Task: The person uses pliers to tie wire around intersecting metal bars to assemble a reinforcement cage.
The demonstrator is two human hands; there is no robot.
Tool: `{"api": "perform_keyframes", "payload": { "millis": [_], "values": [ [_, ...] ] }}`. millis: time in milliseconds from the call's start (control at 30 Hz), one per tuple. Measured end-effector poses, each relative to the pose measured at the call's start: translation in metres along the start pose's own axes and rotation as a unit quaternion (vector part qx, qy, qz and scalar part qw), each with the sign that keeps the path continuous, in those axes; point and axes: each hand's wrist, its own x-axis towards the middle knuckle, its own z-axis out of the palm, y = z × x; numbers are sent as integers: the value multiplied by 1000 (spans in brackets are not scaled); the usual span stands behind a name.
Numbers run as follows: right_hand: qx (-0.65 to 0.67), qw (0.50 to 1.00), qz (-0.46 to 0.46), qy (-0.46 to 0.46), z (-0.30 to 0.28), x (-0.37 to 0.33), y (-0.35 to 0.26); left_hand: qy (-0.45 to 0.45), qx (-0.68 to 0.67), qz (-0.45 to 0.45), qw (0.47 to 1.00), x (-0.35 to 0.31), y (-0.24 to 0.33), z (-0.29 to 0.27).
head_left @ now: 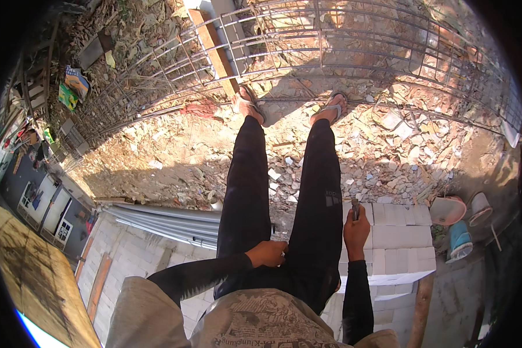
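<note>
While we look straight down our own legs, our right hand (355, 231) is closed in a fist around a small dark tool (355, 209), whose tip sticks up above the thumb (what kind of tool it is, we cannot tell). The tool sits beside our right thigh, over the near edge of the block stack (397, 232), a pile of pale grey blocks that serves as our landmark. Our left hand (268, 253) rests on the left thigh, well to the left of the stack, fingers curled loosely inward; whether they hold anything we cannot tell. Both arms wear black sleeves, and the legs are in black trousers.

Beyond the stack, our feet in sandals (334, 107) stand on rubble (388, 156) of broken stone and tile, right at the lower bar of a rebar cage (330, 46) that lies across the ground. A timber plank (214, 52) runs under the cage, farther left. Just right of the stack stand a pink bucket (446, 210), a whitish one behind it, and a blue bucket (460, 240) lying on its side. Left of the stack, past our legs, grey metal strips (168, 223) lie in a bundle along the top of a block wall (127, 255).
</note>
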Motion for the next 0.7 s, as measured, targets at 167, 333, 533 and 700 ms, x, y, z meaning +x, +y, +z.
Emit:
{"api": "perform_keyframes", "payload": {
  "millis": [167, 333, 533, 700],
  "values": [
    [-10, 999, -46, 16, -18, 16, 4, 71, 192, -23, 979, 0, 5, 3],
    [-46, 997, -54, 32, -34, 26, 3, -28, 221, 39, 974, 23, 3, 12],
    [-8, 1000, 0, 26, -29, 9, -17, -44, 185, 116, 975, 41, -61, 25],
    [-9, 998, -11, 53, -14, -7, -23, -130, 245, 73, 958, 21, -24, -22]
  ]
}}
